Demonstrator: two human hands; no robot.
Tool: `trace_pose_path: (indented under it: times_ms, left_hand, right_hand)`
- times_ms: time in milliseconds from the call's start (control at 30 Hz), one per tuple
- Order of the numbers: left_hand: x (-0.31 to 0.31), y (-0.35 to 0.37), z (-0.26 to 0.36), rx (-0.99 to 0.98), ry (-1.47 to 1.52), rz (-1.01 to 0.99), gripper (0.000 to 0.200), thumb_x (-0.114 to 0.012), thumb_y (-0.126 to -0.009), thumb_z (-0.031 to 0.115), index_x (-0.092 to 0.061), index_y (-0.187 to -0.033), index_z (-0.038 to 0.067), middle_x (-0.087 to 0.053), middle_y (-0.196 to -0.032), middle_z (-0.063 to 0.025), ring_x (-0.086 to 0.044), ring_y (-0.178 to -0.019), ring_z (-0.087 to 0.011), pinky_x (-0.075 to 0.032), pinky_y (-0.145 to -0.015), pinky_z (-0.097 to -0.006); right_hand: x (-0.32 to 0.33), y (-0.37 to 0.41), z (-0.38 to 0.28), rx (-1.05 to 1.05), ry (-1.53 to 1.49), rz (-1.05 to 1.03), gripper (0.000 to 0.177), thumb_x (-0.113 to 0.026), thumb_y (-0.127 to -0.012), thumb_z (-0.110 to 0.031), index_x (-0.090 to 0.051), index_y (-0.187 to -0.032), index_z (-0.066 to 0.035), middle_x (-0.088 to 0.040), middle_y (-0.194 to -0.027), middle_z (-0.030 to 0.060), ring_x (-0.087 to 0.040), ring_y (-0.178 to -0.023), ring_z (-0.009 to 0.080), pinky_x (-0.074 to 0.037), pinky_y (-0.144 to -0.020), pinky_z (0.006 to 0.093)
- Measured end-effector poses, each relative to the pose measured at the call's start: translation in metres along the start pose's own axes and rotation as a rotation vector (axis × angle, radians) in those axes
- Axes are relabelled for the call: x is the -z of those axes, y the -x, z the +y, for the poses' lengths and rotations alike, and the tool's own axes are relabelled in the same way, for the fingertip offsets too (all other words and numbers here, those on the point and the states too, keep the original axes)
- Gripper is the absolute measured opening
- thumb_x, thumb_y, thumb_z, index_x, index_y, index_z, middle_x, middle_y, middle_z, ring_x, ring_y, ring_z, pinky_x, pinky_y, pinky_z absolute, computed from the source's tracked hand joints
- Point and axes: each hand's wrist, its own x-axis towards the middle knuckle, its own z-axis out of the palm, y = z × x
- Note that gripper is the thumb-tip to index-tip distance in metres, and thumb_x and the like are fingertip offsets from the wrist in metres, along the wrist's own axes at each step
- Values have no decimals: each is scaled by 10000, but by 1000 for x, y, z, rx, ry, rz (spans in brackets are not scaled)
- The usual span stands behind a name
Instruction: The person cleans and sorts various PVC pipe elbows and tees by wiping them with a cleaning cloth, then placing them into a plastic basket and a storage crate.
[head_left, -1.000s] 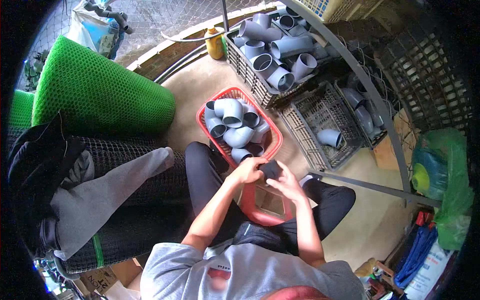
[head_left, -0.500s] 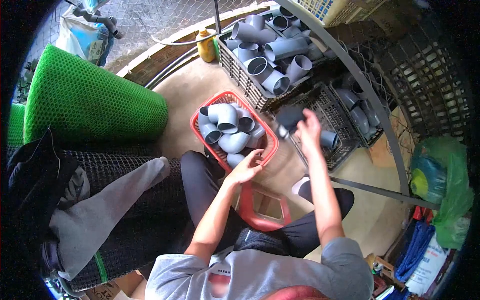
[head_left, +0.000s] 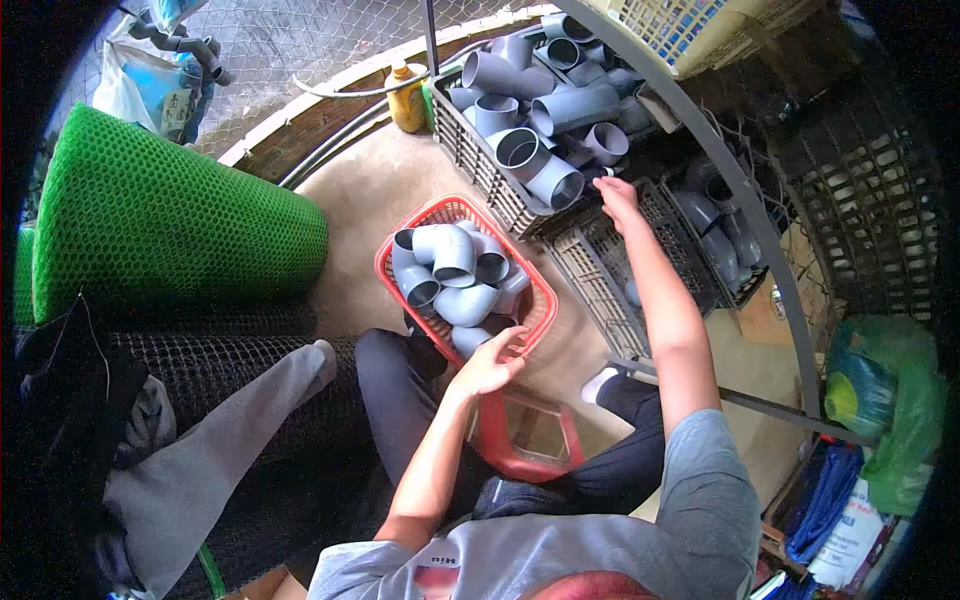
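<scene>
The left hand is open, fingers loosely bent, at the near end of the red basket holding grey elbow fittings; the right hand is curled beside the black crate of pipe fittings, its grip impossible to tell

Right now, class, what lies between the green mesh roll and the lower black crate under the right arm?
The red basket of grey pipe fittings; the head view shows it.
</scene>
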Motion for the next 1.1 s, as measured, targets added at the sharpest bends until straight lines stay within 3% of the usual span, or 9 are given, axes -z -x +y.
trace_pose_path:
  times_ms: [67, 100, 167, 200, 433, 600, 867, 967, 1100]
  left_hand:
    - [0, 1, 2, 9, -14, 10, 615, -662, -880, 93, -498, -1473, 90, -657, -1294, -148, -662, -1148, -237, -543, -983, -377]
    - [0, -1, -1, 13, -14, 11, 615, -662, -880, 93, -498, -1473, 90, -657, -1294, -148, -662, -1148, -237, -543, -983, -377]
    - [-2, 0, -5, 25, 9, -1, 606, -663, -875, 111, -511, -1461, 83, -661, -1294, -151, -662, -1148, -235, -537, -990, -371]
    - [-3, 2, -4, 30, 11, -3, 606, -663, -875, 111, -511, -1461, 83, -661, -1294, -151, -662, -1148, -235, -537, -990, -371]
    - [-5, 1, -5, 92, -82, -45, 596, -647, -904, 79, -505, -1483, 82, -667, -1273, -118, -646, -1166, -192, -522, -1013, -349]
    - [-2, 2, 2, 58, -95, -5, 597, -661, -881, 95, -519, -1461, 67, -679, -1255, -128, -652, -1160, -223, -531, -1002, -368]
    - [-7, -4, -7, 129, -82, -83, 571, -645, -909, 107, -512, -1461, 49, -671, -1285, -112, -645, -1190, -218, -528, -1014, -365]
    - [-4, 1, -2, 70, -61, 19, 579, -684, -884, 149, -543, -1435, 46, -688, -1235, -155, -674, -1118, -236, -553, -962, -370]
    - [8, -7, -1, 63, -143, 461, 407, -741, -875, 186, -667, -1239, 20, -733, -1078, -188, -718, -1025, -268, -568, -932, -381]
  right_hand:
    - [-8, 27, 5, -15, -92, 48, 513, -749, -942, -228, -628, -1375, 18, -721, -1267, 176, -698, -1147, 240, -517, -1009, 329]
    - [-8, 39, -2, -18, -92, 46, 513, -749, -942, -228, -628, -1375, 18, -721, -1267, 176, -698, -1147, 240, -517, -1009, 329]
    - [-9, 45, 10, -10, 35, -10, 494, -730, -949, -213, -628, -1368, 30, -717, -1272, 184, -698, -1145, 234, -522, -997, 327]
    - [-7, 33, 27, -60, 38, -106, 575, -718, -966, -286, -538, -1483, -112, -684, -1336, 102, -675, -1133, 239, -599, -876, 456]
    - [-18, 36, 5, -69, -174, 72, 667, -753, -927, -121, -448, -1520, -118, -697, -1178, 137, -703, -964, 233, -650, -675, 404]
    - [-33, 17, 41, 5, -155, 173, 94, -684, -915, -7, -654, -1002, 11, -742, -861, 141, -744, -723, 240, -646, -624, 390]
    - [-35, 86, 61, -184, -317, -53, 201, -631, -1004, -50, -562, -1179, 22, -725, -1032, 234, -765, -935, 340, -667, -707, 445]
    - [-30, 103, 48, -124, -386, -9, 413, -596, -1022, -43, -402, -1387, -24, -703, -1102, 252, -755, -971, 344, -661, -712, 441]
    - [-41, 148, 62, -152, -365, -120, 400, -654, -1003, -106, -473, -1358, -72, -711, -1085, 174, -752, -878, 257, -644, -693, 375]
